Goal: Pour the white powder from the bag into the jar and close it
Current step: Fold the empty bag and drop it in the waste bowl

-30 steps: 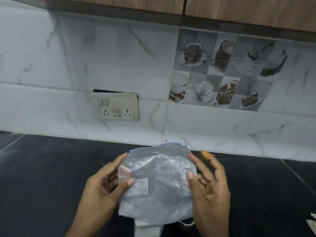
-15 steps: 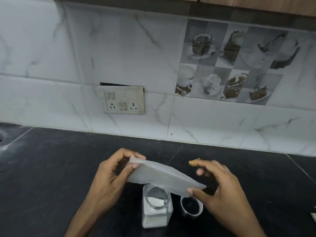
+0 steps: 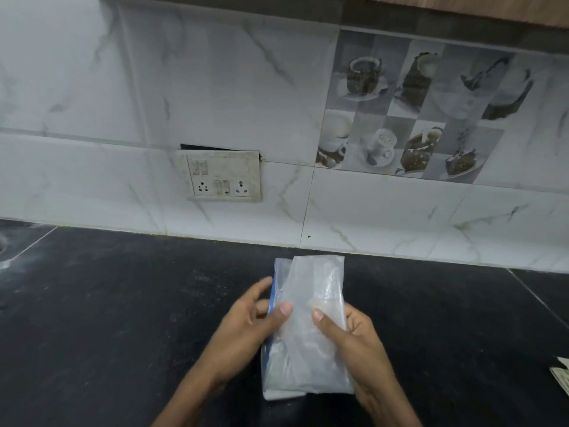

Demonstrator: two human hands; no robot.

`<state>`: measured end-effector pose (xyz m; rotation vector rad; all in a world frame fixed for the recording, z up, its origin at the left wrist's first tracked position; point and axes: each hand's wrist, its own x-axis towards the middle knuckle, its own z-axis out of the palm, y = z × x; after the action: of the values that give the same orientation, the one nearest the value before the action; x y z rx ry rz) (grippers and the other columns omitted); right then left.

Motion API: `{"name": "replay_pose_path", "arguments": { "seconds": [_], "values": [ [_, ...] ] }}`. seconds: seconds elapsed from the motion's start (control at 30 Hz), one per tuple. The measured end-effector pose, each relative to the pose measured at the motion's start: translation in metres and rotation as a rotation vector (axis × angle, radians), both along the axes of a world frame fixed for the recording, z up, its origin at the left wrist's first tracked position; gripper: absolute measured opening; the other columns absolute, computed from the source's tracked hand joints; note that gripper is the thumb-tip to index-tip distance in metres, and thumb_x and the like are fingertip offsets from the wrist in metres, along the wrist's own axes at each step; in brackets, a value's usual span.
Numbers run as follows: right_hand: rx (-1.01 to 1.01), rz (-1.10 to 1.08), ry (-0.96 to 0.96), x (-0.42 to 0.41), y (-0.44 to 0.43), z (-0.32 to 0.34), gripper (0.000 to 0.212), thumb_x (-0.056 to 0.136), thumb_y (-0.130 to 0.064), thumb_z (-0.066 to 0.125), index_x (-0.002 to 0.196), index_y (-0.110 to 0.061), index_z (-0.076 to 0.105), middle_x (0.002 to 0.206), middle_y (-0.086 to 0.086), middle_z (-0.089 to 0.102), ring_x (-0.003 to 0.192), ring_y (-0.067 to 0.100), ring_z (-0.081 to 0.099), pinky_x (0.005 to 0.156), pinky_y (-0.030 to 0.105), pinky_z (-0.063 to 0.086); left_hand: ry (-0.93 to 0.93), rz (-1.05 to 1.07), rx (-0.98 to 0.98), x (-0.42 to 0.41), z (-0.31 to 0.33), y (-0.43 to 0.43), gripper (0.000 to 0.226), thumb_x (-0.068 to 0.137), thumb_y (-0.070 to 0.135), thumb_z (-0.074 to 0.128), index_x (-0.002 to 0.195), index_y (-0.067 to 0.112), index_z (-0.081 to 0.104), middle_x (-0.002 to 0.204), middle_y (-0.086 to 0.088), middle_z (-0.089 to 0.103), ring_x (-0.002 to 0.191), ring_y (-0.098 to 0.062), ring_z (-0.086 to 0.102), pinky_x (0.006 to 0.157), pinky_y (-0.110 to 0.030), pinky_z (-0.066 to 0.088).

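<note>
- Bag (image 3: 311,328) of clear, crinkled plastic, held upright and folded narrow above the black countertop (image 3: 107,318), straight out from the wall socket plate (image 3: 223,175) and a little to its right; a blue strip runs down the bag's left edge.
- Left hand (image 3: 246,328) grips the bag's left side, thumb pressed on the front face and fingers curled round behind the blue edge.
- Right hand (image 3: 354,343) grips the right side, thumb on the front near the other thumb, fingers wrapped behind; both hands are clamped on the plastic.
- Something white shows under the bag's lower edge; the bag and hands cover it, so whether this is the jar cannot be told, and neither jar mouth nor lid can be made out.
- Powder inside the bag cannot be judged through the cloudy film.
- Socket plate sits on the white marble-look backsplash (image 3: 92,118), grimy, with a dark gap along its top.
- Picture tile (image 3: 409,115) of cups and desserts lies right of the socket plate, higher on the wall.
- Wooden cabinet underside (image 3: 477,7) runs above, up and right of the socket plate.
- Pale paper corner (image 3: 562,377) lies on the countertop far right of the socket plate, cut by the picture's edge.
- Countertop far left of the socket plate shows a pale dusty patch (image 3: 4,260) at the picture's edge.
</note>
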<state>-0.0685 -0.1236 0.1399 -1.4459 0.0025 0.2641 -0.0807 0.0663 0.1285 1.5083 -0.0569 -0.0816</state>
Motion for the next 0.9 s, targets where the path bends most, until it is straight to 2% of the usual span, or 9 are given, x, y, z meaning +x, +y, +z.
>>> {"name": "replay_pose_path", "arguments": {
  "seconds": [0.1, 0.2, 0.27, 0.37, 0.47, 0.53, 0.6, 0.77, 0.9],
  "values": [
    [0.078, 0.041, 0.035, -0.001, 0.001, -0.011, 0.031, 0.087, -0.017, 0.074, 0.115, -0.007, 0.07, 0.106, 0.021, 0.076, 0.097, 0.039, 0.073, 0.077, 0.046, 0.061, 0.042, 0.002, -0.064, -0.001, -0.015, -0.002, 0.064, 0.078, 0.023, 0.084, 0.134, 0.019, 0.053, 0.111, -0.013, 0.077, 0.1, -0.033, 0.075, 0.087, -0.05, 0.06],
    [0.172, 0.098, -0.018, 0.001, -0.007, -0.013, 0.028, 0.086, -0.006, 0.073, 0.113, -0.009, 0.071, 0.113, 0.024, 0.073, 0.1, 0.039, 0.072, 0.081, 0.046, 0.06, 0.011, 0.028, -0.13, -0.002, -0.018, 0.007, 0.042, 0.081, 0.005, 0.077, 0.119, 0.012, 0.061, 0.107, -0.019, 0.077, 0.093, -0.031, 0.076, 0.076, -0.038, 0.062],
    [0.199, 0.101, -0.023, 0.002, -0.008, -0.014, 0.024, 0.083, 0.001, 0.068, 0.102, -0.009, 0.077, 0.115, 0.021, 0.073, 0.1, 0.033, 0.072, 0.077, 0.04, 0.061, -0.063, 0.043, -0.058, -0.004, -0.015, 0.009, 0.024, 0.084, -0.008, 0.069, 0.095, 0.013, 0.073, 0.103, -0.014, 0.078, 0.091, -0.024, 0.075, 0.074, -0.03, 0.06],
    [0.277, 0.101, -0.006, 0.001, -0.005, -0.016, 0.018, 0.074, 0.005, 0.062, 0.07, -0.004, 0.077, 0.122, 0.015, 0.071, 0.106, 0.029, 0.07, 0.076, 0.04, 0.059, -0.167, 0.098, -0.001, -0.007, -0.011, 0.012, 0.052, 0.08, -0.03, 0.053, 0.056, 0.014, 0.069, 0.098, -0.009, 0.078, 0.092, -0.014, 0.073, 0.074, -0.023, 0.056],
    [0.456, 0.11, 0.053, -0.003, -0.002, -0.019, 0.027, 0.074, -0.013, 0.055, 0.067, 0.006, 0.074, 0.122, 0.022, 0.069, 0.109, 0.035, 0.068, 0.079, 0.043, 0.058, -0.266, 0.159, 0.028, -0.009, -0.012, 0.017, 0.055, 0.078, -0.032, 0.052, 0.047, 0.012, 0.061, 0.101, -0.013, 0.074, 0.097, -0.018, 0.07, 0.078, -0.024, 0.054],
    [0.334, 0.112, -0.002, -0.008, 0.003, -0.018, 0.018, 0.077, -0.015, 0.072, 0.069, 0.001, 0.076, 0.107, 0.016, 0.076, 0.096, 0.03, 0.072, 0.075, 0.035, 0.058, -0.314, 0.182, 0.048, -0.012, -0.015, 0.021, 0.049, 0.079, -0.025, 0.057, 0.047, 0.012, 0.06, 0.105, -0.012, 0.072, 0.102, -0.022, 0.068, 0.079, -0.025, 0.054],
    [0.152, 0.058, -0.067, -0.01, 0.009, -0.019, 0.015, 0.06, -0.007, 0.091, 0.067, -0.008, 0.078, 0.084, 0.008, 0.077, 0.078, 0.019, 0.071, 0.065, 0.026, 0.056, -0.302, 0.182, 0.006, -0.013, -0.019, 0.024, 0.033, 0.078, -0.001, 0.056, 0.049, 0.014, 0.061, 0.109, -0.009, 0.071, 0.103, -0.02, 0.068, 0.078, -0.025, 0.054],
    [-0.071, -0.105, -0.126, -0.008, 0.023, -0.025, 0.019, 0.079, 0.005, 0.077, 0.085, -0.013, 0.081, 0.094, 0.004, 0.08, 0.088, 0.018, 0.074, 0.074, 0.03, 0.056, -0.03, 0.107, -0.241, -0.023, -0.03, 0.036, 0.024, 0.078, 0.035, 0.061, 0.073, 0.013, 0.067, 0.117, -0.002, 0.068, 0.1, -0.022, 0.066, 0.064, -0.042, 0.055],
    [-0.131, -0.005, -0.097, -0.011, 0.037, -0.027, 0.041, 0.077, 0.003, 0.081, 0.11, -0.02, 0.073, 0.102, 0.0, 0.078, 0.089, 0.016, 0.074, 0.063, 0.028, 0.059, -0.026, 0.158, -0.062, -0.036, -0.034, 0.044, 0.01, 0.081, 0.005, 0.079, 0.077, 0.013, 0.075, 0.083, 0.005, 0.075, 0.073, -0.006, 0.071, 0.062, -0.019, 0.055]
  ]
}}
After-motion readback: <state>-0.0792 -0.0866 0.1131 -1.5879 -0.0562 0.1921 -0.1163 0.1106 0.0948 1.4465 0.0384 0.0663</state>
